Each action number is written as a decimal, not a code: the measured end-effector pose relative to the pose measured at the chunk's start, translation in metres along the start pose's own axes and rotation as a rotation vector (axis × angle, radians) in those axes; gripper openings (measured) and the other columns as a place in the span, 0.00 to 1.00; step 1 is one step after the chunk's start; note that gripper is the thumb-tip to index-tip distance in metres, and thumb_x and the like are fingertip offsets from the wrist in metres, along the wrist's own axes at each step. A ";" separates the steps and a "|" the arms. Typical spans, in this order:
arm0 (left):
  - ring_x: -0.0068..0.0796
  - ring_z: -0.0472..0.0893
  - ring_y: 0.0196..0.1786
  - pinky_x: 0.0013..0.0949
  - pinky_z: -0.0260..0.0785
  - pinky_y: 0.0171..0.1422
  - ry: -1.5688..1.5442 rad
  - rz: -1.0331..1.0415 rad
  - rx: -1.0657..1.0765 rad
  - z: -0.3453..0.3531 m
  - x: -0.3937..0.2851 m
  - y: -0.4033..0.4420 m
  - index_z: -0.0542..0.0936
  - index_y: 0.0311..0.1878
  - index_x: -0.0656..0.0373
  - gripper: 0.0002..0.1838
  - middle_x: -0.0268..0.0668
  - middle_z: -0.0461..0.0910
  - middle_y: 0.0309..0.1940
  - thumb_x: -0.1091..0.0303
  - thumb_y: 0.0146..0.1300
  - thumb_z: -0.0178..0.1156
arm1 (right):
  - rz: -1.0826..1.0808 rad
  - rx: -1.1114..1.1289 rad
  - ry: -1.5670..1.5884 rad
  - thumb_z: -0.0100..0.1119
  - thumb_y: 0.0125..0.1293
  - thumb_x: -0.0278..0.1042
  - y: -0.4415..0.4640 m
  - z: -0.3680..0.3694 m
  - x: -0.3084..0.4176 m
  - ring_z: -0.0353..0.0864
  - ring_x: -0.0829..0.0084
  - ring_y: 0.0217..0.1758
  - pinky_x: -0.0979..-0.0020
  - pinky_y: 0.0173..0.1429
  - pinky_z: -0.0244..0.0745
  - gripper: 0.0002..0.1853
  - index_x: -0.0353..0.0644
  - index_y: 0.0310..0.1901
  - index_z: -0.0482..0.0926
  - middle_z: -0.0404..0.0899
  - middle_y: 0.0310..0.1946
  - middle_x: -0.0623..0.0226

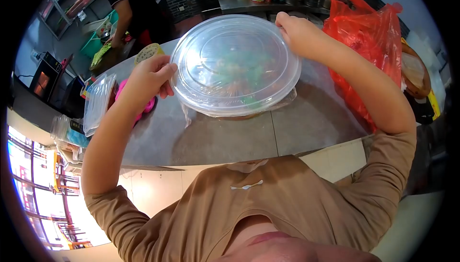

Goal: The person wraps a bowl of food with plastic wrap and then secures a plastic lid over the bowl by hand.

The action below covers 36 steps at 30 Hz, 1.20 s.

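Note:
A large round clear plastic lid (235, 65) lies over a bowl of food, whose green and brownish contents show blurred through it. Clear film (289, 98) hangs out below the rim at the front. My left hand (152, 76) pinches the lid's left edge between thumb and fingers. At the upper right edge, my right hand (296, 33) is closed on the rim, its fingers partly hidden.
Left on the grey counter (225, 142) are a tape roll (149, 52), a pink item (143, 111) and clear containers (99, 104). A red plastic bag (366, 41) stands right. Behind, a person in black (136, 3) bends over greens.

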<state>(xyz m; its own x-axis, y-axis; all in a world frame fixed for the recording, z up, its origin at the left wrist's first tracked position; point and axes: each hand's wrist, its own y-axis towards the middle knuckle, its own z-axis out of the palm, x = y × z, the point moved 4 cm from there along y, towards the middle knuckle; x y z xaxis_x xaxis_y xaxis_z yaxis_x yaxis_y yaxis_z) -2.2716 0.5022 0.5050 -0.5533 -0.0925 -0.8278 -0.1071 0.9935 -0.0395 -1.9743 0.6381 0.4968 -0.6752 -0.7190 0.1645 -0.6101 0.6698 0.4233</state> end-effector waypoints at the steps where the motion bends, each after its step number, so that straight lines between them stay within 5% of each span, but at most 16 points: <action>1: 0.18 0.75 0.22 0.23 0.66 0.25 -0.069 -0.007 0.012 0.001 0.002 0.000 0.77 0.51 0.69 0.16 0.35 0.78 0.24 0.68 0.66 0.54 | -0.016 -0.013 -0.003 0.48 0.67 0.28 -0.001 0.001 -0.002 0.76 0.45 0.40 0.52 0.43 0.70 0.08 0.37 0.45 0.67 0.77 0.34 0.46; 6: 0.19 0.75 0.26 0.23 0.69 0.29 -0.356 -0.047 0.074 0.005 0.014 0.002 0.74 0.57 0.69 0.19 0.36 0.78 0.32 0.70 0.66 0.55 | 0.025 -0.011 0.001 0.47 0.67 0.28 -0.004 0.002 0.002 0.75 0.45 0.43 0.52 0.46 0.69 0.07 0.38 0.45 0.67 0.76 0.37 0.46; 9: 0.30 0.80 0.41 0.28 0.74 0.42 -0.001 0.102 -0.124 0.010 0.004 -0.007 0.71 0.61 0.66 0.21 0.43 0.77 0.45 0.72 0.65 0.55 | -0.003 -0.049 -0.004 0.47 0.67 0.28 -0.008 0.003 0.003 0.75 0.45 0.44 0.53 0.47 0.69 0.07 0.38 0.45 0.67 0.75 0.39 0.47; 12: 0.37 0.72 0.59 0.32 0.68 0.60 0.695 0.712 -0.377 0.013 -0.008 -0.006 0.68 0.66 0.55 0.23 0.44 0.70 0.60 0.68 0.67 0.53 | -0.006 -0.065 -0.009 0.46 0.68 0.29 -0.010 0.005 0.001 0.74 0.46 0.44 0.53 0.47 0.69 0.07 0.38 0.45 0.67 0.74 0.40 0.48; 15: 0.47 0.63 0.70 0.39 0.61 0.69 0.778 0.754 -0.181 0.024 -0.032 -0.012 0.68 0.67 0.54 0.25 0.49 0.63 0.67 0.64 0.67 0.54 | -0.002 -0.054 -0.036 0.45 0.67 0.28 -0.011 0.006 0.003 0.75 0.45 0.45 0.53 0.48 0.70 0.07 0.38 0.45 0.67 0.74 0.40 0.48; 18: 0.51 0.58 0.73 0.44 0.53 0.73 0.667 0.810 0.114 0.045 -0.040 -0.012 0.67 0.68 0.54 0.27 0.50 0.60 0.70 0.56 0.67 0.55 | 0.026 -0.010 -0.077 0.47 0.63 0.26 -0.009 0.001 0.011 0.76 0.46 0.47 0.53 0.49 0.72 0.08 0.37 0.43 0.67 0.74 0.41 0.48; 19: 0.55 0.54 0.74 0.49 0.48 0.74 0.723 0.873 0.130 0.050 -0.042 -0.010 0.66 0.69 0.53 0.35 0.50 0.57 0.72 0.42 0.64 0.55 | 0.057 0.004 -0.084 0.48 0.62 0.26 -0.009 0.000 0.014 0.76 0.47 0.48 0.54 0.50 0.72 0.08 0.37 0.43 0.67 0.74 0.41 0.49; 23: 0.57 0.52 0.74 0.54 0.45 0.74 0.838 0.900 0.188 0.060 -0.050 -0.006 0.62 0.71 0.50 0.48 0.51 0.54 0.73 0.27 0.55 0.52 | 0.120 0.073 -0.140 0.48 0.62 0.27 -0.010 -0.002 0.018 0.74 0.50 0.56 0.58 0.57 0.72 0.14 0.38 0.50 0.71 0.75 0.48 0.51; 26: 0.58 0.52 0.74 0.57 0.44 0.74 0.927 0.903 0.245 0.061 -0.048 -0.005 0.62 0.72 0.49 0.48 0.51 0.55 0.72 0.26 0.54 0.52 | -0.192 -0.145 -0.210 0.48 0.62 0.27 -0.008 0.001 0.018 0.70 0.54 0.64 0.60 0.65 0.67 0.20 0.37 0.57 0.72 0.72 0.59 0.52; 29: 0.58 0.51 0.75 0.60 0.42 0.74 0.913 0.872 0.276 0.061 -0.050 -0.006 0.62 0.72 0.47 0.48 0.51 0.55 0.72 0.26 0.54 0.51 | -0.205 0.064 -0.164 0.47 0.63 0.28 0.002 0.004 0.019 0.66 0.56 0.68 0.60 0.70 0.61 0.23 0.35 0.61 0.71 0.67 0.65 0.52; 36: 0.60 0.50 0.74 0.61 0.41 0.74 0.925 0.853 0.294 0.063 -0.048 -0.006 0.60 0.72 0.46 0.47 0.53 0.53 0.73 0.28 0.55 0.52 | -0.329 0.164 -0.100 0.43 0.72 0.41 0.042 0.026 0.040 0.58 0.56 0.73 0.58 0.72 0.56 0.25 0.35 0.64 0.66 0.62 0.68 0.52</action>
<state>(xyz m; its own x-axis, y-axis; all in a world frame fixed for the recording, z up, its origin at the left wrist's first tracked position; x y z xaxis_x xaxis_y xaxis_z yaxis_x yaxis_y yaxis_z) -2.1924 0.5047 0.5094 -0.7319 0.6805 0.0358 0.6806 0.7274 0.0877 -2.0378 0.6426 0.4977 -0.4645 -0.8843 -0.0472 -0.8537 0.4330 0.2892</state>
